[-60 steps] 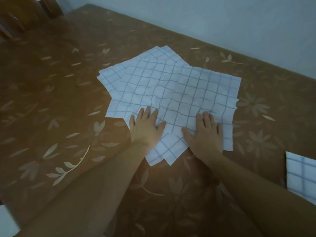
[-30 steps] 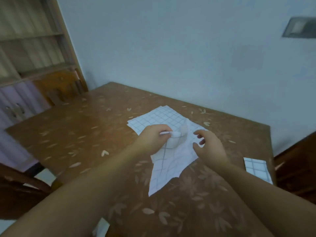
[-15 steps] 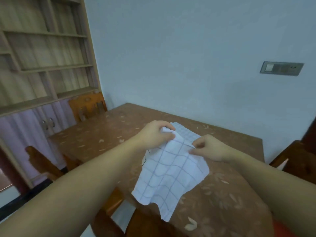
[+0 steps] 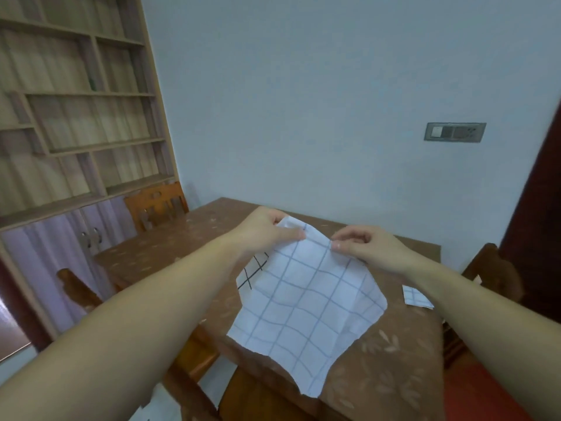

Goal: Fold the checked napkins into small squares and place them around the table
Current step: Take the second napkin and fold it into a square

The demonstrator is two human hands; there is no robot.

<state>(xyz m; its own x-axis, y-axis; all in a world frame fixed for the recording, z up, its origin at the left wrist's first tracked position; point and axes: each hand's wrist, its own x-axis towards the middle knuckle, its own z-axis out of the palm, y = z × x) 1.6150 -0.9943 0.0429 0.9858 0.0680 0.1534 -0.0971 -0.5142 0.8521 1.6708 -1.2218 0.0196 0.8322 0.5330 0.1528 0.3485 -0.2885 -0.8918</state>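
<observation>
Head view: 1 napkin (image 4: 306,302) was held above the table (image 4: 394,360), its top edge pinched by the left hand (image 4: 267,235) and the right hand (image 4: 370,247), presumably so it hung flat for folding. 1 folded square (image 4: 416,296) was seen near the table's right edge.

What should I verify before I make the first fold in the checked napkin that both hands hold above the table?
1. Left hand pinches the top edge of the white napkin with blue checks: ok.
2. Right hand pinches the same edge: ok.
3. Napkin hangs smooth: not ok, it is wavy and creased.
4. Both top corners are held: cannot tell, the hands cover them.
5. Brown leaf-patterned table shows bare surface near the napkin: ok.
6. Small folded checked square lies apart from the hanging napkin: ok.
</observation>
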